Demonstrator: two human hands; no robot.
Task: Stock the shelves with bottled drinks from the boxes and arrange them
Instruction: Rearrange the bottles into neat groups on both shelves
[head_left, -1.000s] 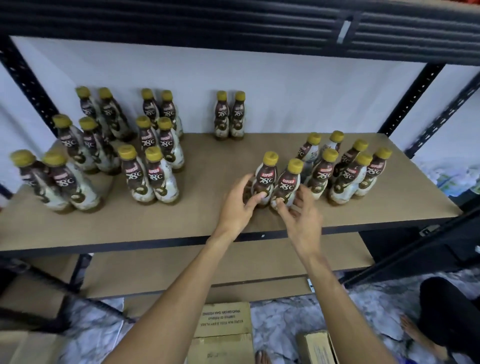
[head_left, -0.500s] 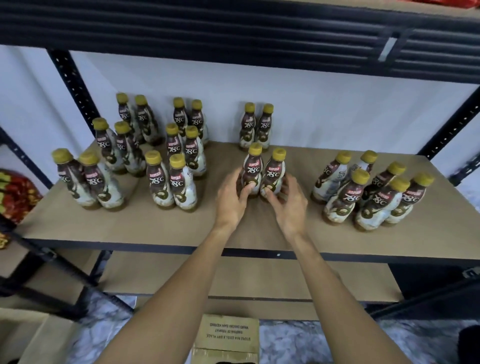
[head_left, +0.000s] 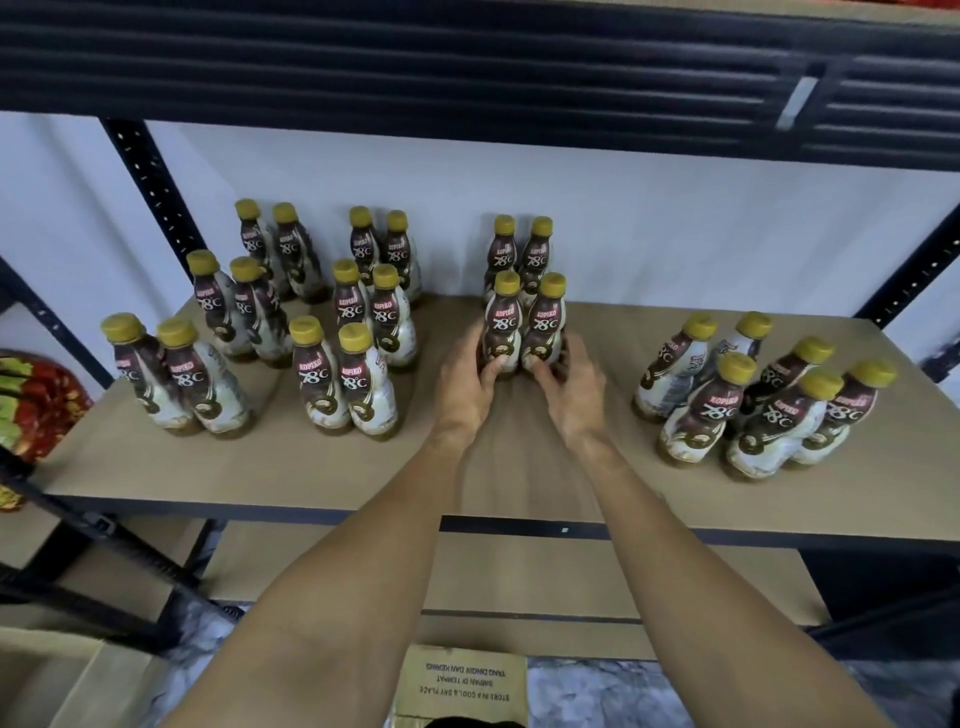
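Both hands are on the middle pair: left hand (head_left: 465, 387) grips the left bottle (head_left: 503, 327) low down, right hand (head_left: 569, 387) the right bottle (head_left: 545, 332). They stand upright on the shelf (head_left: 519, 467), just before the back pair (head_left: 522, 249). Rows (head_left: 291, 322) left, cluster (head_left: 753, 395) right, box (head_left: 462, 680) below.

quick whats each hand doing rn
Left hand: grips the left front-centre bottle.
Right hand: grips the right front-centre bottle.

Plain white wall (head_left: 675, 234) at the back. Far left edge, a blurred red-and-green patterned bundle (head_left: 36, 395) pokes in, and down below there's grey marbled floor tile (head_left: 571, 696).
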